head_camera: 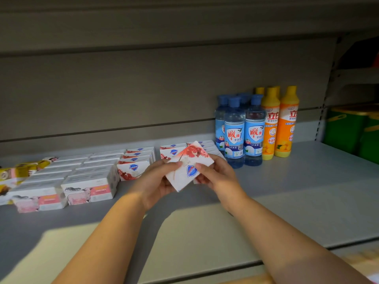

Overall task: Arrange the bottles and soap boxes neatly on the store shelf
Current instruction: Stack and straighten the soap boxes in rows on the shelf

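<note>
Both my hands hold one white soap box (189, 165) with red flowers and a blue shield logo, tilted above the grey shelf (287, 191). My left hand (158, 181) grips its left edge and my right hand (215, 173) pinches its right side. Behind the box lie two rows of the same red-flower soap boxes (135, 162). To the left sit rows of white and pink soap boxes (86, 181) with an animal picture. At the back right stand blue-capped clear bottles (244, 132) and orange bottles with yellow tops (279, 124).
Yellow and pink packets (18, 173) lie at the far left of the shelf. Green crates (352, 130) stand in the neighbouring bay on the right, past a metal upright (324, 99). The grey back panel rises behind the goods, and an upper shelf overhangs.
</note>
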`<state>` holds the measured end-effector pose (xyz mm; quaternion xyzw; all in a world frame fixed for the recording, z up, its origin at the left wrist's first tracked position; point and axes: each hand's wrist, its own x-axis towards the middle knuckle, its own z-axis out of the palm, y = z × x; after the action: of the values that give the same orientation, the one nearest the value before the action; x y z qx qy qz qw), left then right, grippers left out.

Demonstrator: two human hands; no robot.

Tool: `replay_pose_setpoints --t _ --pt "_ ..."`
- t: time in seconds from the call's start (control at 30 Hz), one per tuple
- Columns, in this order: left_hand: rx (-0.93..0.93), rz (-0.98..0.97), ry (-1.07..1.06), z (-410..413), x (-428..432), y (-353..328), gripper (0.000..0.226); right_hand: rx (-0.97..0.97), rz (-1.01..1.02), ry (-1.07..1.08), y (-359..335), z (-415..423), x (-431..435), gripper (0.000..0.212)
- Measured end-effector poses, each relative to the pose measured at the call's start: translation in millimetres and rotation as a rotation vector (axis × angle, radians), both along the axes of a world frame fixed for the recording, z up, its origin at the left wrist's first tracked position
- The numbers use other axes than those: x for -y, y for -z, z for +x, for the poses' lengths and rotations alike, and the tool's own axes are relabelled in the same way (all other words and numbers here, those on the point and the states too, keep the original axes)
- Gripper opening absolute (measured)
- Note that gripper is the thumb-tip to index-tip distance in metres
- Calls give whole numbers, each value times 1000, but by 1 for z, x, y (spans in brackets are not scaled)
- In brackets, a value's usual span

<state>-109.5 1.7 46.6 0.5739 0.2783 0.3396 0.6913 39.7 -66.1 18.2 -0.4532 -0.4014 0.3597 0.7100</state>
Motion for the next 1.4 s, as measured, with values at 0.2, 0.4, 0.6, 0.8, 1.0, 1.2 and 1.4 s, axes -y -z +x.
replay_pose_setpoints --t 0.2,0.4,0.6,0.8,1.0,1.2,1.4 --pt "-220 29 174 3 12 5 52 -146 3 40 -1 3 0 25" --pt "100 -134 85 3 4 4 46 41 -167 -120 2 -4 2 27" --pt "-24 250 30 -8 -7 5 60 518 264 214 7 1 6 59" --pt "-156 1134 -340 -13 -10 13 79 1113 587 629 2 11 2 45" --pt "-173 1174 -366 -13 -4 11 42 1044 513 576 5 9 2 45" --pt "-14 86 -33 -3 7 7 24 531 256 123 7 8 12 57" --pt "-43 -664 176 -7 -3 6 40 502 209 0 10 -2 6 69"
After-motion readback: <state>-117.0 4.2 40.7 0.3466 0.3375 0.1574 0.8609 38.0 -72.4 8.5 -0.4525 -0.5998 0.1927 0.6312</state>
